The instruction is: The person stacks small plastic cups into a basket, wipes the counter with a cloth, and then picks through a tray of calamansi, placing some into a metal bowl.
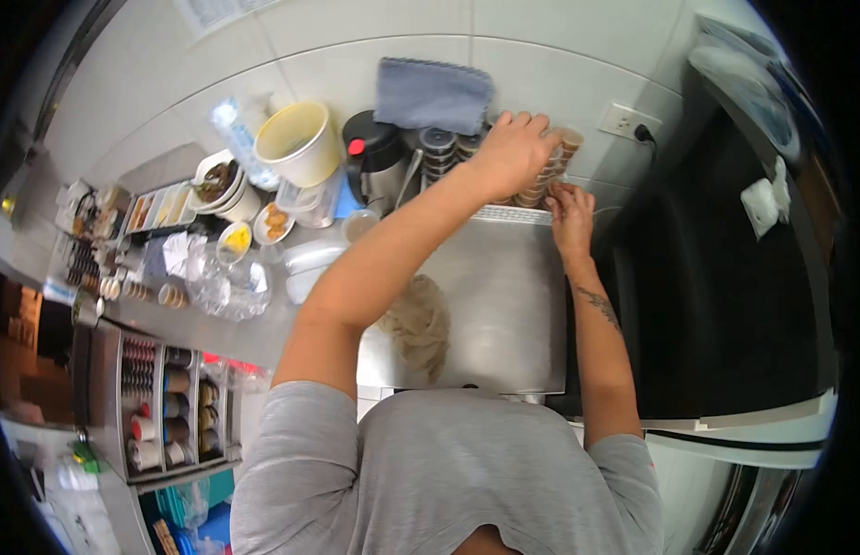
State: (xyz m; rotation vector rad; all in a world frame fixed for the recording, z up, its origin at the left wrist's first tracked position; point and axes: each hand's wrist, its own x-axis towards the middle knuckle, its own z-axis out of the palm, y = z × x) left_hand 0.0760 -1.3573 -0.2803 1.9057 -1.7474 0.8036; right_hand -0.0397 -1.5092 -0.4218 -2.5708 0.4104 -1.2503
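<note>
At the back of the steel counter point(504, 296), both of my hands are at a tilted stack of small tan cups point(539, 185). My left hand point(515, 155) reaches over the top of the stack with its fingers bent down around it; part of the grip is hidden. Lower on the same stack, my right hand point(570, 215) closes its fingertips against the cups' side. Another column of small cups point(569, 143) stands just behind, close to the wall. A white perforated basket edge point(513, 215) runs beneath the cups.
A crumpled beige cloth point(419, 324) lies on the counter. Left of my arm are a steel thermos point(379, 162), stacked dark lids point(437, 153), a yellowish bucket point(296, 139) and food bowls point(274, 223). A tall black appliance point(717, 277) borders the right side.
</note>
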